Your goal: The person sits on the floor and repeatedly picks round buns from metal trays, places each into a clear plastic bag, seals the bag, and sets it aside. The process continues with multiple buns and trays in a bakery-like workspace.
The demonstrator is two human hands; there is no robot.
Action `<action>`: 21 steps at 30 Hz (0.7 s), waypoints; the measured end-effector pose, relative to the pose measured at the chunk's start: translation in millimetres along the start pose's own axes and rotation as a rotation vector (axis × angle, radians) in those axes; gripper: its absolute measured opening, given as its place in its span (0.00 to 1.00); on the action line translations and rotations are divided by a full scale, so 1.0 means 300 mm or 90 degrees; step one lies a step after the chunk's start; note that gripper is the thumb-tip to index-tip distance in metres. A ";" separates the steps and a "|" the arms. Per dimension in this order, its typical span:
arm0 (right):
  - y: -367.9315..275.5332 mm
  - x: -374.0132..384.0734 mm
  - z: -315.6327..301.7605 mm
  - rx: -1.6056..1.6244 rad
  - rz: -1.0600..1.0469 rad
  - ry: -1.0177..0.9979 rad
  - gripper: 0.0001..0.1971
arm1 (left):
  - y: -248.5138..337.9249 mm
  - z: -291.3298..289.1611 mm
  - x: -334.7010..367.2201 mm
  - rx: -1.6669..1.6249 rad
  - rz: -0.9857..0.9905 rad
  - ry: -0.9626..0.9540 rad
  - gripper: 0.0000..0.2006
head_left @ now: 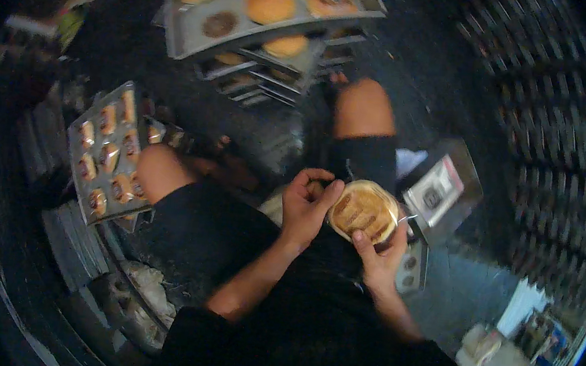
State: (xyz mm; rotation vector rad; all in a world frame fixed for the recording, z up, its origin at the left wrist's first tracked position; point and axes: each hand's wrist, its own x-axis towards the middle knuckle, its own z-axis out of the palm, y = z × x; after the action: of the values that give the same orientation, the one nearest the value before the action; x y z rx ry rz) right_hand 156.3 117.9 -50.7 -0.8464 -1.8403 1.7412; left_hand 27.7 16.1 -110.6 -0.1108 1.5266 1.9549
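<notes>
A flat round bun in a clear printed bag (364, 211) is held up above my lap. My right hand (381, 255) grips it from the lower right, with the thumb across its face and the fingers behind. Loose clear film glints beside the right fingertips. At the bun's left edge is my left hand (308, 206), fingers curled and thumb against the rim. Whatever those left fingers pinch is too small and blurred to make out.
Ahead stands a stack of trays, with bagged and bare round buns on the top tray (181, 27). Another tray (92, 216) of bagged buns is beside my left knee. A metal box (472, 193) with printed bags is right of my right leg. Dark stacked racks (553, 123) line the right.
</notes>
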 end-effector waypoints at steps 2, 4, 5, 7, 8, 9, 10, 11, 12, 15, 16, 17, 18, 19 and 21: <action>-0.087 0.113 0.134 0.145 -0.043 -0.036 0.27 | 0.129 -0.032 0.019 -0.184 0.140 0.040 0.21; -0.125 0.332 0.240 0.074 -0.406 -0.180 0.30 | 0.255 -0.114 0.019 -0.147 0.201 0.065 0.25; -0.174 0.467 0.329 0.025 -0.549 -0.197 0.33 | 0.281 -0.152 0.015 -0.110 0.202 0.109 0.26; -0.276 0.698 0.507 -0.117 -0.709 -0.247 0.38 | 0.312 -0.211 -0.007 -0.076 0.188 0.152 0.22; -0.312 0.746 0.584 -0.215 -0.725 -0.288 0.40 | 0.289 -0.233 -0.017 -0.055 0.177 0.160 0.20; -0.291 0.735 0.650 -0.277 -0.706 -0.266 0.40 | 0.249 -0.254 -0.033 -0.030 0.160 0.170 0.18; -0.224 0.734 0.707 -0.344 -0.685 -0.242 0.39 | 0.208 -0.273 -0.046 -0.007 0.142 0.174 0.16; -0.127 0.649 0.702 -0.390 -0.564 -0.328 0.37 | 0.179 -0.291 -0.056 0.003 0.149 0.173 0.14; 0.032 0.571 0.659 -0.361 -0.586 -0.380 0.37 | 0.145 -0.298 -0.055 0.010 0.155 0.160 0.13; 0.048 0.342 0.370 -0.386 -0.530 -0.536 0.30 | 0.060 -0.344 -0.087 0.020 0.072 0.136 0.09; -0.010 0.347 0.244 -0.387 -0.479 -0.453 0.26 | 0.053 -0.361 -0.098 0.027 0.033 0.132 0.08; 0.000 0.375 0.126 -0.342 -0.455 -0.268 0.21 | 0.048 -0.373 -0.098 0.053 0.038 0.127 0.07; 0.065 0.372 -0.008 -0.305 -0.307 -0.023 0.14 | 0.034 -0.384 -0.106 0.079 0.043 0.125 0.07; 0.170 0.395 -0.205 -0.360 -0.222 0.138 0.12 | 0.025 -0.390 -0.118 0.105 0.046 0.124 0.06; 0.432 0.419 -0.587 -0.370 -0.055 0.249 0.13 | 0.008 -0.367 -0.078 0.071 0.043 0.117 0.06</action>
State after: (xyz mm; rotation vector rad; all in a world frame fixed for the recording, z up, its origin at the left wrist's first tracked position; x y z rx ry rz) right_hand 207.3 332.1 -173.9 -1.1980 -2.0787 0.8960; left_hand 10.4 -92.7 -133.3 -0.1992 1.7754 1.9515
